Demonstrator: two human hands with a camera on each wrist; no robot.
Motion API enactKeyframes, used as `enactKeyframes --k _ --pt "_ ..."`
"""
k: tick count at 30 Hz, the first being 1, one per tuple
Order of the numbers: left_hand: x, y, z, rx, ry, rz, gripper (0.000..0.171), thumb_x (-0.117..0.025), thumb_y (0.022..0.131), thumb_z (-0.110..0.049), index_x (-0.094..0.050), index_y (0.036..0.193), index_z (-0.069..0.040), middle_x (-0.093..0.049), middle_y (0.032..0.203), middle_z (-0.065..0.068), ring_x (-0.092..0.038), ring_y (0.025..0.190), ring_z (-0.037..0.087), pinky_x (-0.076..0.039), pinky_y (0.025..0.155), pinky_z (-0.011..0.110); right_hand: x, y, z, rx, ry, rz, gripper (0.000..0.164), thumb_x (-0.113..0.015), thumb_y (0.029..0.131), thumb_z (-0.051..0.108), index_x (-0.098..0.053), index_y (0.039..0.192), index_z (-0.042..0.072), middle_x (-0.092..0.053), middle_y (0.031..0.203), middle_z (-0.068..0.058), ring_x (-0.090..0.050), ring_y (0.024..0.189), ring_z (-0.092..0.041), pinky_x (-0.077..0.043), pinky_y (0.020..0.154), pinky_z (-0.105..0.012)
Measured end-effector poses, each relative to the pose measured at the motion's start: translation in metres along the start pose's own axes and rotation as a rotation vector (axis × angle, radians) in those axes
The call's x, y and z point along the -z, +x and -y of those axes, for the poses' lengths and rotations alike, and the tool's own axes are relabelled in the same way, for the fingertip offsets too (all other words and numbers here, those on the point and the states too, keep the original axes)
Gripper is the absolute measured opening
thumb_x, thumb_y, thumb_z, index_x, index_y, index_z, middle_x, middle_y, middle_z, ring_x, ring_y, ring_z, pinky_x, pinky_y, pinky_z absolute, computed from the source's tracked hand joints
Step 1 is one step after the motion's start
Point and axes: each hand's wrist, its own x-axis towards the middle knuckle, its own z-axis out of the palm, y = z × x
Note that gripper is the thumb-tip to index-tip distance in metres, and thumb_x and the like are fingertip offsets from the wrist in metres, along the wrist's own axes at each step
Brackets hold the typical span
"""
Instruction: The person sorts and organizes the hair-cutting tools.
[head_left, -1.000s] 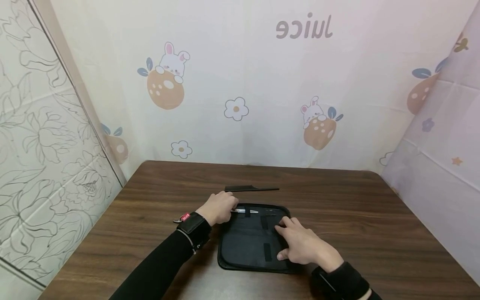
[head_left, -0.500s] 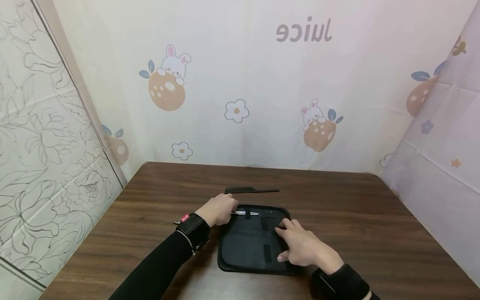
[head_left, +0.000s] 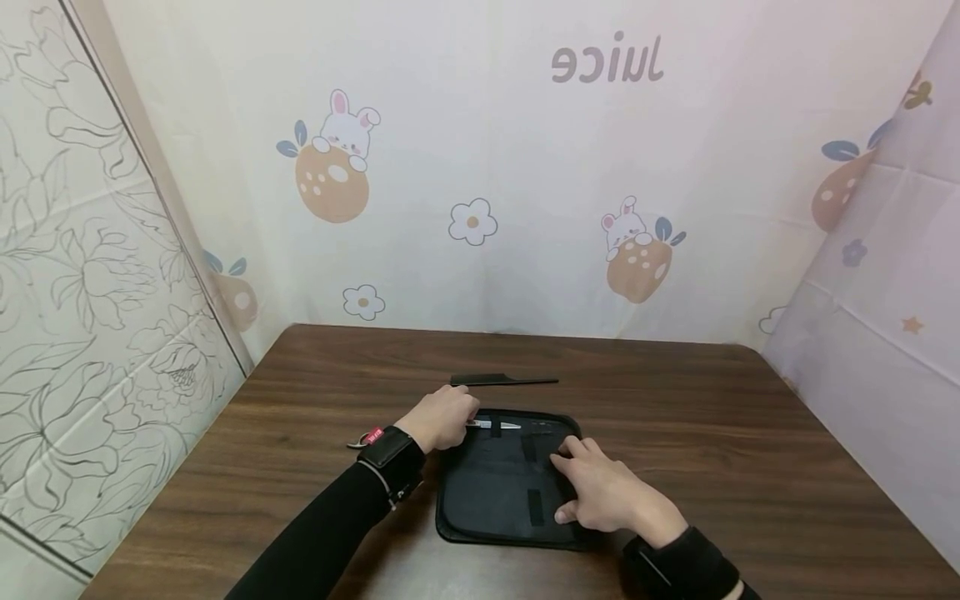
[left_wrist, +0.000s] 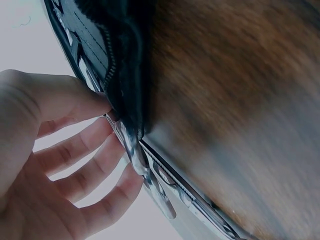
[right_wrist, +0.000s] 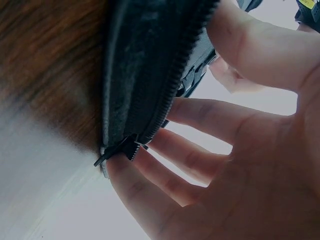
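In the head view, an unfolded black zip case (head_left: 495,492) lies flat on the table, with elastic loops on its inner panel. My left hand (head_left: 440,419) is at its far left corner, thumb and fingertips pinching the silver handles of scissors (left_wrist: 131,147). Their blade (head_left: 510,426) lies through the loop along the far edge. My right hand (head_left: 603,487) rests on the case's right side, its fingers spread. Seen from the right wrist, those fingertips touch the zipped rim (right_wrist: 172,85), the little finger beside the zip pull (right_wrist: 116,150).
A black tail comb (head_left: 498,379) lies behind the case. Left of the case, partly hidden by my wrist, is a silver ring-handled tool (left_wrist: 197,207) on the brown wooden table (head_left: 712,433). Patterned curtains (head_left: 480,167) hang around the table.
My left hand and the scissors have shifted slightly to the right, the blade tip lying a little further along the case. The right hand has stayed in place.
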Motion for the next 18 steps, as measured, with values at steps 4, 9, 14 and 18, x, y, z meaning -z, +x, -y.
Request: enactKeyframes --k 4,9,14,18 --pt "0.000 0.002 -0.001 -0.002 0.009 0.008 0.011 -0.059 0.082 -0.006 -0.059 0.083 -0.017 -0.045 0.083 -0.003 -0.045 0.083 0.018 -0.040 0.063 0.030 0.000 0.000 0.000 0.005 -0.004 -0.003 0.070 -0.072 0.075 0.038 -0.047 0.129 0.002 -0.039 0.122 -0.004 -0.036 0.107 -0.022 -0.039 0.060 -0.034" --pt "0.000 0.003 -0.003 -0.010 0.006 0.017 0.011 -0.058 0.083 -0.005 -0.058 0.082 -0.017 -0.045 0.082 -0.002 -0.044 0.079 0.016 -0.039 0.062 0.030 -0.001 0.001 0.000 0.003 -0.001 0.002 0.070 -0.072 0.075 0.038 -0.047 0.130 0.002 -0.038 0.123 -0.004 -0.035 0.108 -0.022 -0.039 0.060 -0.035" --pt "0.001 0.004 -0.009 -0.019 0.001 0.014 0.010 -0.058 0.084 -0.006 -0.058 0.080 -0.016 -0.044 0.080 -0.003 -0.043 0.078 0.016 -0.038 0.061 0.029 0.000 0.000 -0.001 -0.001 0.000 0.001 0.070 -0.072 0.075 0.038 -0.047 0.130 0.002 -0.038 0.124 -0.005 -0.035 0.111 -0.023 -0.040 0.062 -0.037" --pt "0.000 0.005 -0.012 -0.024 0.006 0.014 0.010 -0.057 0.084 -0.007 -0.058 0.081 -0.016 -0.044 0.080 -0.003 -0.043 0.076 0.016 -0.038 0.059 0.029 0.000 0.000 0.000 0.002 0.000 -0.003 0.070 -0.072 0.075 0.038 -0.047 0.130 0.002 -0.038 0.124 -0.005 -0.035 0.110 -0.023 -0.040 0.063 -0.038"
